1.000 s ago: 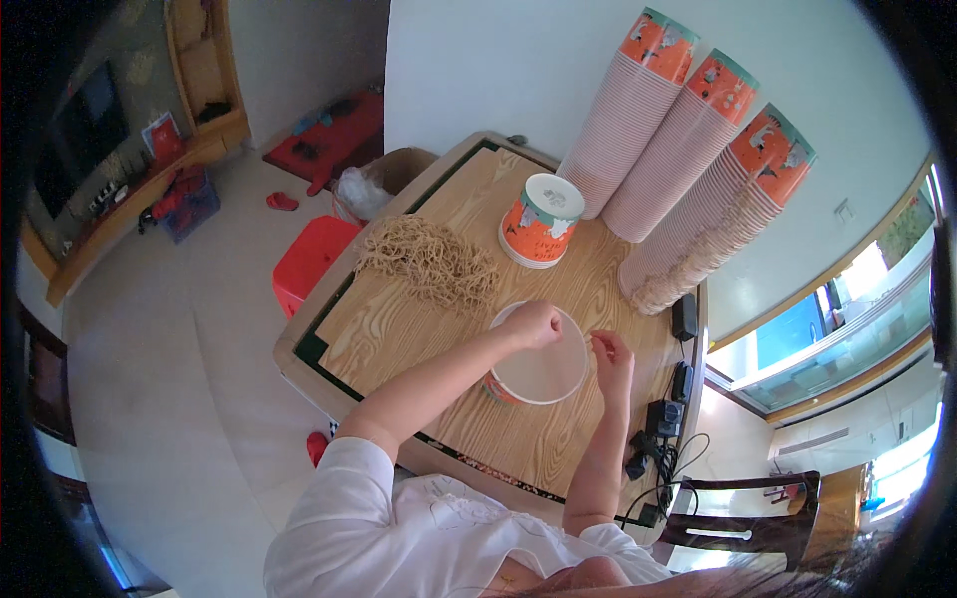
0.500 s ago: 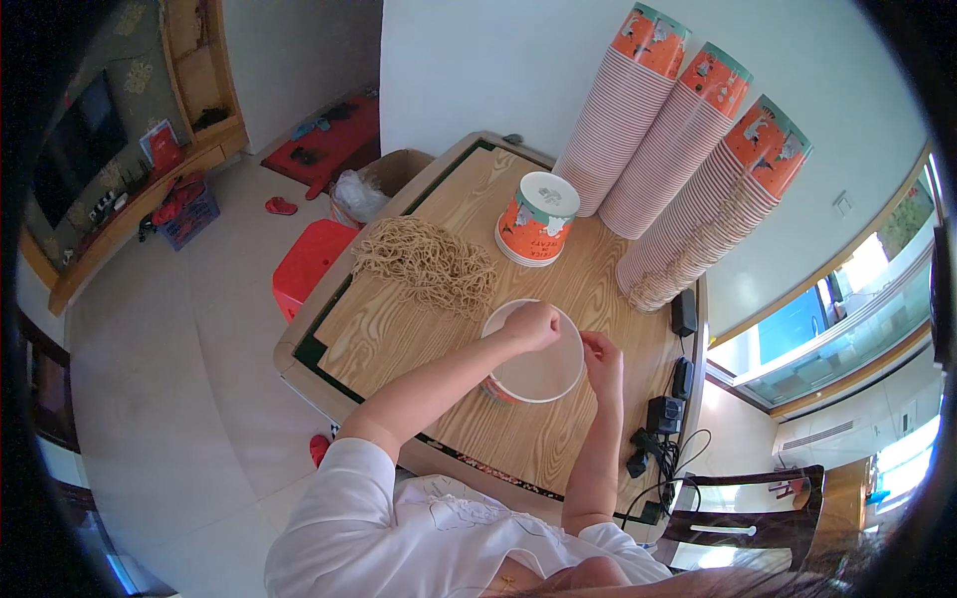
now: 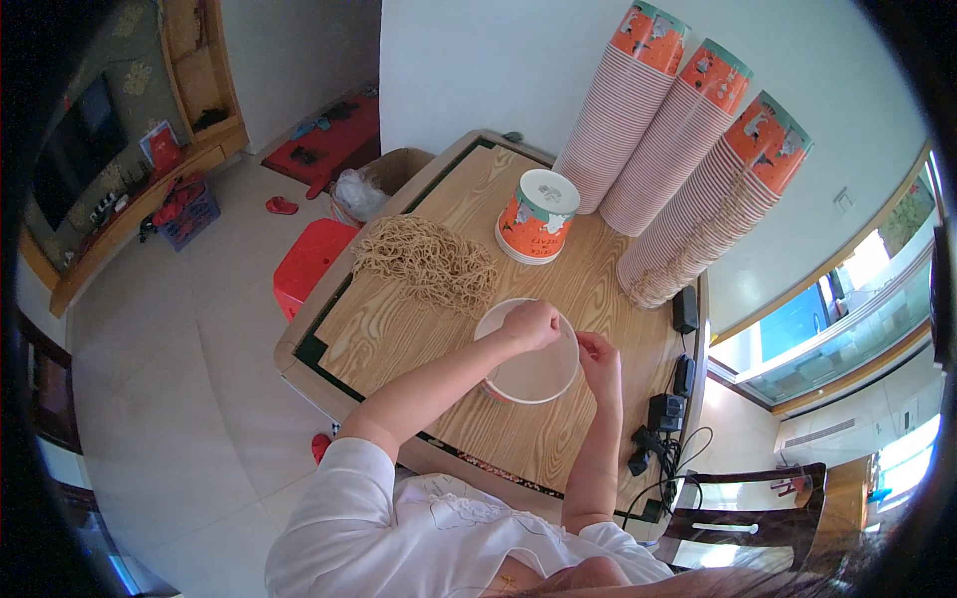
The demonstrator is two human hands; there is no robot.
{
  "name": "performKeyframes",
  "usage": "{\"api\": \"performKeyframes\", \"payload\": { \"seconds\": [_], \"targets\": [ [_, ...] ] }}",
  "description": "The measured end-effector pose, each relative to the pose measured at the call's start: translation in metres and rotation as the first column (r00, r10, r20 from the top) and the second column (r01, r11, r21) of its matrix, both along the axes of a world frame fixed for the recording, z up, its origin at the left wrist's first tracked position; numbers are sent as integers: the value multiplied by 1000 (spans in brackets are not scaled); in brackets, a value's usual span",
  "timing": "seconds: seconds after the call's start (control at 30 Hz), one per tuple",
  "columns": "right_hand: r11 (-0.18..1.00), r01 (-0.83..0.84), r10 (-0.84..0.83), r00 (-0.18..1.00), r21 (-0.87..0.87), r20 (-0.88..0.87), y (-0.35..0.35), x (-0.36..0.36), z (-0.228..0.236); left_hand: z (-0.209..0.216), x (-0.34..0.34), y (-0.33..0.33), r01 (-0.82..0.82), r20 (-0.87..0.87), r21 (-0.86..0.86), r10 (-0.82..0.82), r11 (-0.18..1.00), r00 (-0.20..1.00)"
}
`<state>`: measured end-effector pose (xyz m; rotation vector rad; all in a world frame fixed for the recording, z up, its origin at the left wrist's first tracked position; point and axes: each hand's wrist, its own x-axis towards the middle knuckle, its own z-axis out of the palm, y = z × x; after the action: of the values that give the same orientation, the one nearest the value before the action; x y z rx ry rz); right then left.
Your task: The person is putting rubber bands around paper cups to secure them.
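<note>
An open white paper bucket point(image 3: 528, 384) stands upright on the wooden table, its inside facing me. My left hand point(image 3: 531, 325) reaches over the opening with its fingers curled closed near the right inner wall. My right hand point(image 3: 600, 361) is at the outside of the rim on the right, fingertips pinched against the wall. Whatever the fingers hold is too small or hidden to make out. Beyond the bucket lies a loose heap of tan cord point(image 3: 429, 264). An orange and green paper bucket point(image 3: 538, 219) stands upside down behind it, with more rims showing beneath.
Three tall stacks of nested paper buckets point(image 3: 643, 149) rise at the table's far right, with cord draped point(image 3: 688, 254) over the nearest one. Black power adapters point(image 3: 665, 414) and cables lie along the right edge. A red stool point(image 3: 311, 264) stands left of the table point(image 3: 469, 399).
The open bucket has shifted slightly to the left at its rim. Both hands stay at its right side with almost no movement.
</note>
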<state>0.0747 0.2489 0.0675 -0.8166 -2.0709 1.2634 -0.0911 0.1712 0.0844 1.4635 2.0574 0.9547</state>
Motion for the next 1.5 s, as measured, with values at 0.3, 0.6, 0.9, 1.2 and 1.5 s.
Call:
{"api": "performKeyframes", "payload": {
  "seconds": [0.3, 0.6, 0.9, 1.2, 1.5],
  "targets": [
    [999, -32, 32, 999, -41, 1, -1, 2, -4, -3, 3, -6, 52, -22, 24, -51, 998, 998],
    [999, 22, -15, 987, 39, -161, -17, 9, 33, 23, -2, -23, 120, 204, 165, -153, 979, 967],
    [999, -27, 22, 990, -34, -140, -16, 6, 31, 31, 5, -22, 189, 277, 191, -238, 963, 931],
    [998, -21, 29, 992, 62, -122, -20, 2, 32, 25, 7, -19, 136, 266, 184, -182, 974, 947],
    [986, 35, -25, 998, 164, -65, -21, -7, 27, 21, 14, -13, 64, 319, 277, -154, 959, 935]
  ]
}}
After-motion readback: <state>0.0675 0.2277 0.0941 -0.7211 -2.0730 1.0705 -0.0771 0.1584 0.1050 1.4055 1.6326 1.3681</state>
